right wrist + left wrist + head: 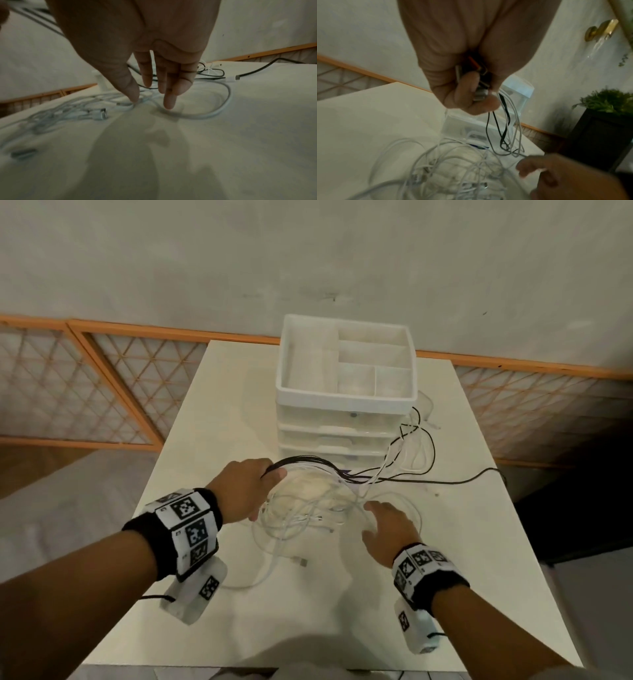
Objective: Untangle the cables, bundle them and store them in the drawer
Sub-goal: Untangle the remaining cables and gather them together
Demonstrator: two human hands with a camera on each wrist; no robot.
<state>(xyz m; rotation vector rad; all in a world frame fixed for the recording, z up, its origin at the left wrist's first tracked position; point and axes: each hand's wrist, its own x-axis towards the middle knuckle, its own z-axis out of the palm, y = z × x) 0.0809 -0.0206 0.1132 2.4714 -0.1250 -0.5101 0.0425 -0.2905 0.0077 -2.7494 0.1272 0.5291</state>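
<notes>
A tangle of white cables lies on the white table, with black cables trailing right beside the drawer unit. My left hand grips a bunch of black and white cable ends, lifted above the pile; the strands hang down from its fist. My right hand hovers with straight fingers over the right side of the pile, thumb and fingertips touching a white cable loop on the table. The drawers look closed.
The white drawer unit carries an open compartment tray on top. A wall with an orange-framed lattice panel runs behind the table. A dark planter with a green plant stands to the right. Loose plugs lie in the pile.
</notes>
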